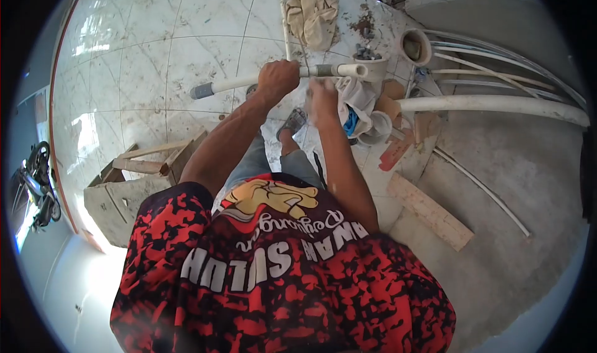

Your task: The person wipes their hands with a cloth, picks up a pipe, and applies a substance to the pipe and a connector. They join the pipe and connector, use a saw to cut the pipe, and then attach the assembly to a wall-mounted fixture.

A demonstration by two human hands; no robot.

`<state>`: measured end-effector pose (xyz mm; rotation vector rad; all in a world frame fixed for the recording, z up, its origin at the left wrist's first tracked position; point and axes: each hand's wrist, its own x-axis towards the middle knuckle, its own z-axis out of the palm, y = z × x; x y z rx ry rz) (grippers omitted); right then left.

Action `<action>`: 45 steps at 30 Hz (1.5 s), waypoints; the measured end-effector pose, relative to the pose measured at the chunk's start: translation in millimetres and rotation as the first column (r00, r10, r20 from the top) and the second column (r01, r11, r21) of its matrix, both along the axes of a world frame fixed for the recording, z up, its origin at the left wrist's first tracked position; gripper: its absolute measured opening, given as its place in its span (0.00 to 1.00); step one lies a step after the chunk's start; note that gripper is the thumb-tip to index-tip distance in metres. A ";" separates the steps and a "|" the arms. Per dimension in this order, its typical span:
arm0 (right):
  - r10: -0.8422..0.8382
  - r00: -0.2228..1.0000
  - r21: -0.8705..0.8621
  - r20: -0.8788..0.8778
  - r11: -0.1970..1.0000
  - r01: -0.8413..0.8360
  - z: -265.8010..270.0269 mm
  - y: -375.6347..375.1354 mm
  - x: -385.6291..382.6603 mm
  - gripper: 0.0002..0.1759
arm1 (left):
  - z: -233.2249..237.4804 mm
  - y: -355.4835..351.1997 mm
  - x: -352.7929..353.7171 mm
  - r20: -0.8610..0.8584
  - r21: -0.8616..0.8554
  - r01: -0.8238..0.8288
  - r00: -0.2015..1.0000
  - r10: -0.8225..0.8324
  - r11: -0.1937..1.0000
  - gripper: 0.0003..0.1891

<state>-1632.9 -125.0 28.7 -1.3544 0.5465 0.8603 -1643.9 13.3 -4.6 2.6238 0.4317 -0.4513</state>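
A white plastic pipe runs across in front of me, with a grey fitting on its left end and an open white end at the right. Grey bands mark it right of the middle. My left hand is closed round the pipe near its middle. Just below the right-hand part of the pipe is my right hand, smeared by motion, so its fingers do not show clearly. A pale cloth lies right beside it, over bucket-like containers.
Dirty tiles surround my feet. A rag lies ahead beside a thin upright-looking pipe. Several long pipes and a plank lie right, near a round pot. A wooden box stands left; a motorcycle is farther off.
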 end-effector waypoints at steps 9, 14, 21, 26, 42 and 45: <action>0.129 0.928 -0.213 0.349 0.976 -0.056 -32.6 -16.0 -23.0 0.06 | -5.9 -9.4 -5.7 0.040 0.038 -0.019 0.999 0.017 0.999 0.08; 0.053 0.994 -0.051 0.095 0.998 -0.048 8.3 -13.8 -17.2 0.06 | 6.1 -3.4 -4.4 0.037 0.033 -0.012 0.999 0.010 0.999 0.08; 0.089 0.978 -0.148 0.189 0.987 -0.061 -13.6 -0.6 -4.9 0.07 | 10.3 -7.8 -0.8 -0.046 0.031 0.020 0.999 -0.019 0.999 0.09; 0.023 0.990 -0.118 0.139 0.993 -0.006 11.1 -30.2 -52.5 0.08 | 4.6 5.5 -3.2 -0.035 0.043 0.041 0.999 -0.040 0.998 0.10; 0.093 0.987 -0.127 0.129 0.989 -0.076 -4.4 1.8 -2.2 0.06 | 4.6 -4.1 0.1 -0.050 0.024 0.022 0.999 -0.020 0.999 0.08; -0.024 0.993 -0.035 0.119 0.999 0.029 14.7 -25.1 -40.0 0.06 | 14.3 5.2 7.0 -0.055 0.026 0.010 0.998 -0.009 1.000 0.09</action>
